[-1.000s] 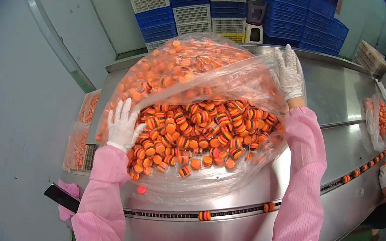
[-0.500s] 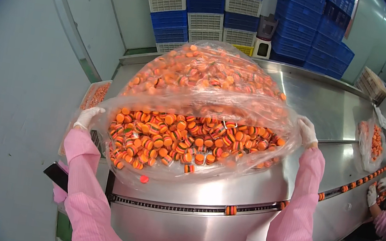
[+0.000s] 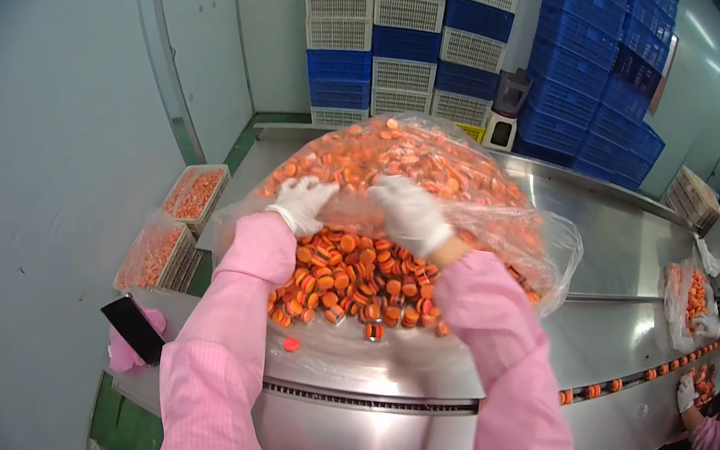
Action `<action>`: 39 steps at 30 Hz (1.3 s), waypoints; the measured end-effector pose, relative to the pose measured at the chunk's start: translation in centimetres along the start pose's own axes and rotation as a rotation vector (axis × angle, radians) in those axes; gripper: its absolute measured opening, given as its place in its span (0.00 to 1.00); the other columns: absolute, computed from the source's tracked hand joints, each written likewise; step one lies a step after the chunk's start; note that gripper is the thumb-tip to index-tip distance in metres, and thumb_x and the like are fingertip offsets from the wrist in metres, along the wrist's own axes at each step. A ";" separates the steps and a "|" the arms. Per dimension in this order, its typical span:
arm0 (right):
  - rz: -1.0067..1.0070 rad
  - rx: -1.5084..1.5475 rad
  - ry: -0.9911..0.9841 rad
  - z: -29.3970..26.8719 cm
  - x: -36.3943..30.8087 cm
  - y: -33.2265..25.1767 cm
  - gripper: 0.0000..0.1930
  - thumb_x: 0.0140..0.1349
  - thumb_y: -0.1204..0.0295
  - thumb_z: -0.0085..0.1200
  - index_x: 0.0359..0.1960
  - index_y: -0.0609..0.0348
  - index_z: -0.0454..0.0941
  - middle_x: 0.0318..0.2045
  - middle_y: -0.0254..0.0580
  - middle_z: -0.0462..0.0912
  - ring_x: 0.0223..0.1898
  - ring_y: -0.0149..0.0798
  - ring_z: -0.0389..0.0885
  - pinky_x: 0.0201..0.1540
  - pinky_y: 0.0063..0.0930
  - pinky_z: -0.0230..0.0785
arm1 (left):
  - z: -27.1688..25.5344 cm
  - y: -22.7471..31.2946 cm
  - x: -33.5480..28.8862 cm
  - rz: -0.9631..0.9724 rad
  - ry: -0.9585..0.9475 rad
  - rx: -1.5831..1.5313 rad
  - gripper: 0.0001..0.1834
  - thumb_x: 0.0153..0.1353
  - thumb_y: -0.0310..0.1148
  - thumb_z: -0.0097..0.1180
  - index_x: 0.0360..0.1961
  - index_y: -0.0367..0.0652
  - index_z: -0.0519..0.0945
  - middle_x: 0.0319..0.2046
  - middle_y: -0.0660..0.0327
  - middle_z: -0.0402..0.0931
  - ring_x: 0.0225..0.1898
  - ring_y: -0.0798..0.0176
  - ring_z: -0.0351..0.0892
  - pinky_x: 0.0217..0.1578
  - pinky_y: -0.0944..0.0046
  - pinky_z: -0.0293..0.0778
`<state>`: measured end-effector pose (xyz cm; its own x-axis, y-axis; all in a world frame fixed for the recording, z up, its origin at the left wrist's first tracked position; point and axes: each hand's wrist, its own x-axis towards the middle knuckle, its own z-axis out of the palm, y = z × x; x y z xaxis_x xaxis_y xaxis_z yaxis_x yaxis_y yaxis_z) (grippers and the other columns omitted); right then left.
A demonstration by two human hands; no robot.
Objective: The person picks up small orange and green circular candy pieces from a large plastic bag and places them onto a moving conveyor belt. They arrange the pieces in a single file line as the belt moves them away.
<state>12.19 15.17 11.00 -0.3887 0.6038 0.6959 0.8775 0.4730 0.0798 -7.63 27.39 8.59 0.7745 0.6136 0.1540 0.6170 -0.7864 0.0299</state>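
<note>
A large clear plastic bag (image 3: 489, 172) lies on the steel worktop, bulging with small round orange pieces banded in red and dark stripes, which look like wrapped candies (image 3: 351, 272). They show uncovered at the bag's near opening. White gloves cover both my hands. My left hand (image 3: 301, 204) is closed over the bag's upper film, left of its middle. To its right, my right hand (image 3: 412, 216) grips the gathered film with curled fingers, slightly blurred. A pink-red round piece (image 3: 291, 344) rests on the film in front.
A narrow conveyor channel (image 3: 371, 402) crosses the worktop, carrying candies at right (image 3: 613, 386). A co-worker's gloved hand (image 3: 687, 393) is beside it, near another bag (image 3: 682, 297). Crates of candies (image 3: 194, 193) stand at left, by a dark phone-like slab (image 3: 132, 328). Crate stacks (image 3: 406, 41) rise behind.
Both hands have moved inward from the bag's two side edges to its upper middle. The spread opening has narrowed and the film has folded back. My view has shifted slightly.
</note>
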 end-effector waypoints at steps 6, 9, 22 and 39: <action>0.383 0.314 -0.639 7.1 5.2 -0.5 0.14 0.54 0.62 0.50 0.36 0.58 0.74 0.39 0.48 0.76 0.44 0.49 0.75 0.44 0.37 0.68 | -1.4 0.2 1.4 0.140 -0.039 0.375 0.13 0.45 0.35 0.54 0.33 0.47 0.80 0.36 0.59 0.75 0.46 0.57 0.67 0.52 0.53 0.53; 0.494 0.259 -0.863 6.2 6.0 -1.1 0.16 0.57 0.58 0.46 0.34 0.58 0.77 0.35 0.49 0.79 0.40 0.51 0.76 0.44 0.39 0.68 | -4.0 -0.8 -0.5 0.248 0.078 0.405 0.11 0.48 0.43 0.53 0.24 0.50 0.82 0.22 0.66 0.77 0.40 0.62 0.69 0.45 0.53 0.56; 0.553 -0.022 -0.154 -9.1 -10.1 11.1 0.15 0.60 0.61 0.46 0.27 0.59 0.78 0.25 0.54 0.77 0.31 0.55 0.76 0.34 0.42 0.68 | 3.8 -12.4 1.3 -0.121 0.238 0.559 0.08 0.48 0.42 0.53 0.21 0.56 0.82 0.22 0.67 0.79 0.31 0.63 0.78 0.31 0.54 0.66; 0.472 -0.726 0.632 -14.2 -18.6 7.4 0.21 0.46 0.82 0.49 0.47 0.60 0.70 0.47 0.47 0.68 0.50 0.47 0.66 0.55 0.39 0.57 | 3.1 -24.7 -10.2 -1.026 1.139 -0.136 0.22 0.48 0.27 0.51 0.49 0.45 0.72 0.45 0.51 0.72 0.50 0.51 0.70 0.51 0.54 0.65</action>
<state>29.86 -1.66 8.80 0.0673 0.0857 0.9940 0.9392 -0.3417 -0.0341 -30.35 40.80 3.18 -0.5154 0.5484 0.6585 0.7350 -0.1123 0.6687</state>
